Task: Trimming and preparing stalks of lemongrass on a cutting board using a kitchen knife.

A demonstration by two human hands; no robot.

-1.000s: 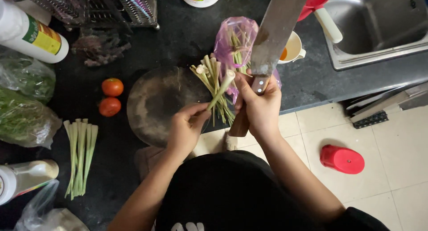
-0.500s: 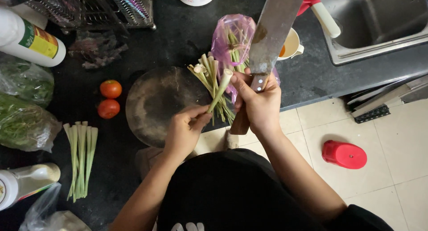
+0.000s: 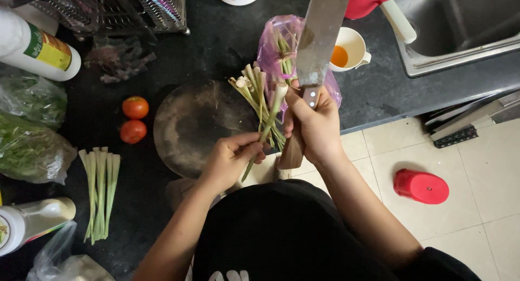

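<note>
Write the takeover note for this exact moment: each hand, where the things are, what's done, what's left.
Left hand: pinches the lower end of one pale green lemongrass stalk.
Right hand: grips the wooden-handled broad steel cleaver, blade pointing away, thumb on the stalk's upper end.
Round dark wooden chopping board: bare of cuts.
Loose stalks lie at the board's right edge, more in the pink plastic bag.
Done: trimmed green stalk bundle on the left.
Left: the held stalk and loose pile.

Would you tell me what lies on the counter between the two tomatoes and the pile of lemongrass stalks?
In the head view, the round dark chopping board lies between the tomatoes and the lemongrass stalks.
</note>
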